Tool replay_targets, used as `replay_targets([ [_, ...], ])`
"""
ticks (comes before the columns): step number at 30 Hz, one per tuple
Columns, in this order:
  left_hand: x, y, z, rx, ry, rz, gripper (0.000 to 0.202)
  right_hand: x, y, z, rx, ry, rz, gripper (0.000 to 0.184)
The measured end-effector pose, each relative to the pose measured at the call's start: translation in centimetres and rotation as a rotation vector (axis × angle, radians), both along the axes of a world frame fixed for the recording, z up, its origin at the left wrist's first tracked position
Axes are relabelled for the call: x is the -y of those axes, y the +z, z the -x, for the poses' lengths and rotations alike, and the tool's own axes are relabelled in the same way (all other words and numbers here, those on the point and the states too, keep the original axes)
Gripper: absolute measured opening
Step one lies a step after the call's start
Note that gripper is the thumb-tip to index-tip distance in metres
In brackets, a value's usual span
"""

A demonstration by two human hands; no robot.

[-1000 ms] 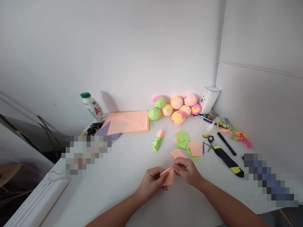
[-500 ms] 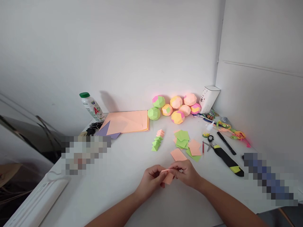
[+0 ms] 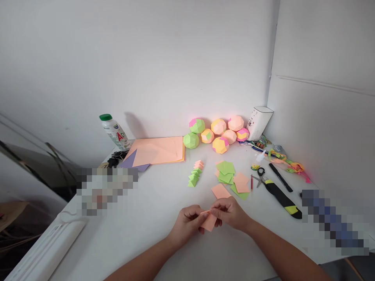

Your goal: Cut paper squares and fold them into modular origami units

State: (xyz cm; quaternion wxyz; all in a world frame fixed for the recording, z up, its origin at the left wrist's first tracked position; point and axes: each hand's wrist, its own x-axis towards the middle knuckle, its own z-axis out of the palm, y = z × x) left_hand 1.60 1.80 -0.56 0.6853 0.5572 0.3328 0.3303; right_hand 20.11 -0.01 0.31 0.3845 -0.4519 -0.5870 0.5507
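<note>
A small piece of peach paper is pinched between both hands above the near part of the table. My left hand grips its left side, thumb on top. My right hand pinches its upper right edge, where a narrow fold seems to run along the top. Just beyond my right hand lies a flat peach paper sheet. Behind it are loose green paper squares and more peach squares. A row of folded green and peach paper pieces stands to the left of them.
Several faceted paper balls sit against the back wall. Large peach sheets and a white bottle are at back left. To the right lie scissors, a black-and-yellow cutter, a black pen and a glue bottle.
The peach paper has turned slightly between my fingers, and more of its lower face shows. Both hands stay in nearly the same place.
</note>
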Motion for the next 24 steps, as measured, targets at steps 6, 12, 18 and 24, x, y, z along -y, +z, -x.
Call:
replay_targets([
  [6, 0.1, 0.3, 0.1, -0.011, 0.007, -0.016, 0.032, 0.0, 0.3, 0.0, 0.0, 0.013, 0.001, 0.025],
  [12, 0.1, 0.4, 0.0, -0.068, 0.09, -0.116, 0.024, 0.1, 0.0, 0.2, 0.038, 0.006, -0.007, 0.026],
  [18, 0.2, 0.4, 0.0, -0.112, 0.134, -0.195, 0.016, 0.2, 0.2, 0.6, 0.086, 0.008, -0.055, 0.025],
  [24, -0.1, 0.5, 0.5, -0.049, 0.216, -0.18, 0.018, 0.1, 1.1, -0.1, 0.097, -0.049, -0.087, 0.025],
])
